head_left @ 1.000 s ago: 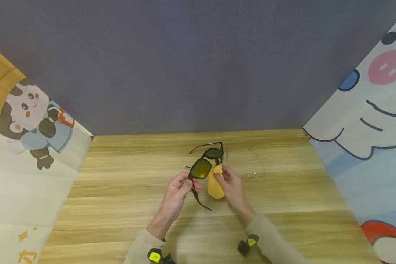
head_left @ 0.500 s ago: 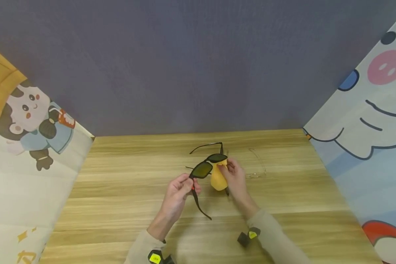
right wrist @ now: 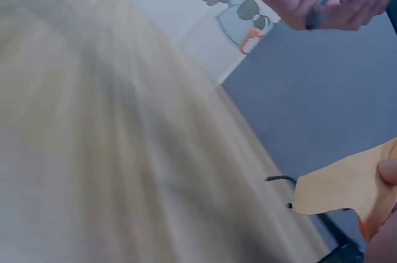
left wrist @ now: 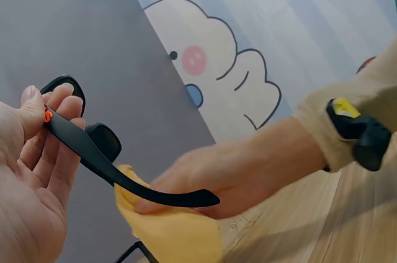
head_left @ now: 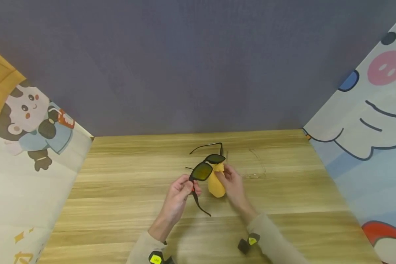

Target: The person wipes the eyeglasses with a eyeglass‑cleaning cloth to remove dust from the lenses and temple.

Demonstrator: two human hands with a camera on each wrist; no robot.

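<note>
My left hand (head_left: 178, 192) holds a pair of black sunglasses (head_left: 202, 171) between thumb and fingers, near a hinge, with the lenses tilted up above the table. One temple (left wrist: 133, 182) hangs down toward me in the left wrist view. A yellow cloth (head_left: 216, 186) is pinched between the thumb and fingers of my right hand (head_left: 234, 185). The cloth's upper end is right at the edge of the far lens, and the rest drapes down. In the right wrist view the cloth (right wrist: 341, 188) spreads from the thumb, most of the right hand being out of frame.
Behind the sunglasses, a second pair of black-framed glasses (head_left: 206, 145) lies on the wooden table (head_left: 125, 176), partly hidden. Thin clear-looking glasses (head_left: 259, 161) lie to the right, partly behind my right hand. A grey panel (head_left: 198, 73) stands at the back, with cartoon-printed panels at both sides.
My right hand moves right along the lens with the cloth, then back left. The sunglasses tilt flatter, then partly back up; the left hand stays nearly in place.
</note>
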